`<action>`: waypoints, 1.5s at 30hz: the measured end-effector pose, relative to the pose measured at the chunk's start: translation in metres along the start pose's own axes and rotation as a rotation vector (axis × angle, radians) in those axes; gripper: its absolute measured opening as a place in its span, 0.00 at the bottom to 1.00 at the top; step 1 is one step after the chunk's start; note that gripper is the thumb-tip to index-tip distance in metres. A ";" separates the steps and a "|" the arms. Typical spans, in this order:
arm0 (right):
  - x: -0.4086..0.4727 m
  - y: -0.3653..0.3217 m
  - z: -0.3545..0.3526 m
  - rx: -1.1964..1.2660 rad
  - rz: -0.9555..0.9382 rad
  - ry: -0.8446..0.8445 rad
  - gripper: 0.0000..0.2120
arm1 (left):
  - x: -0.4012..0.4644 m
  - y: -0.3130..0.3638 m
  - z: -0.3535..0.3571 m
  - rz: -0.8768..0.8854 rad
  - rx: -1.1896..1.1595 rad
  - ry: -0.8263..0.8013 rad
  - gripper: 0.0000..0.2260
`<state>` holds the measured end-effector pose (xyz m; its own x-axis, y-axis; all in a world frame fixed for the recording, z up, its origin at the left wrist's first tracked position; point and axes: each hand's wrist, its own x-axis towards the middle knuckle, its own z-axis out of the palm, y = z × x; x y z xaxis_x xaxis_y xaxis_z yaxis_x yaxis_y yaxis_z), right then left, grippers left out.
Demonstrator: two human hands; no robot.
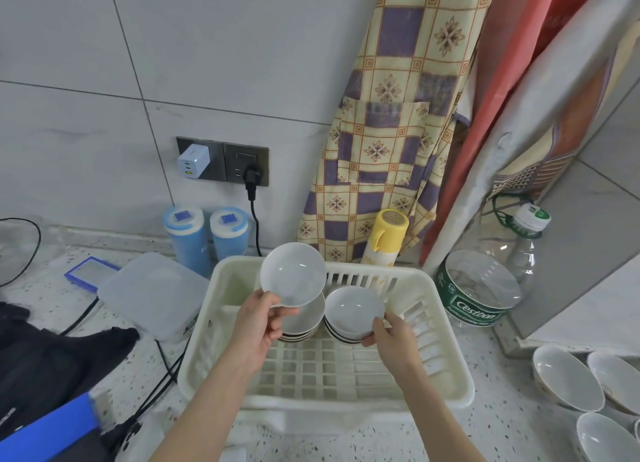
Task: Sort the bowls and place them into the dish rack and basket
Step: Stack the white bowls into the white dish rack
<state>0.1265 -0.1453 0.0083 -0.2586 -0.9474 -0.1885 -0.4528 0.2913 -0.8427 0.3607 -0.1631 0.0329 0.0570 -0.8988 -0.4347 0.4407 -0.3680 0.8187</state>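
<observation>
A cream plastic dish rack [446, 368] sits on the speckled counter in front of me. My left hand [258, 326] pinches the rim of a white bowl [292, 274], tilted up above a stack of shallow white bowls [304, 323] in the rack. My right hand [389, 333] grips the near rim of the top white bowl [353, 309] of a second stack standing in the rack beside the first. Several more white bowls [568, 378] lie at the far right edge of the view.
A clear Cestbon water jug [485, 281] stands right of the rack, a yellow spray can [384, 240] behind it. Two blue-lidded canisters [207, 236], a plastic container lid [152, 288] and black cables lie to the left. A patterned apron hangs on the tiled wall.
</observation>
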 end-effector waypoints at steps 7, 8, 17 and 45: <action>0.002 0.002 0.001 -0.007 0.026 -0.015 0.14 | -0.001 -0.001 -0.001 -0.006 0.021 -0.005 0.09; 0.002 0.002 0.001 -0.010 0.032 -0.017 0.15 | -0.001 -0.001 -0.001 -0.008 0.025 -0.006 0.09; 0.004 0.005 0.002 -0.010 0.061 -0.027 0.18 | -0.001 -0.002 0.001 -0.018 0.097 -0.020 0.09; -0.006 -0.004 -0.006 0.380 -0.156 0.018 0.18 | -0.006 -0.021 0.054 0.030 0.466 -0.117 0.11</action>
<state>0.1250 -0.1398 0.0153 -0.2279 -0.9730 -0.0373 -0.1417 0.0711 -0.9874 0.3032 -0.1632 0.0383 -0.0497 -0.9215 -0.3852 -0.0095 -0.3852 0.9228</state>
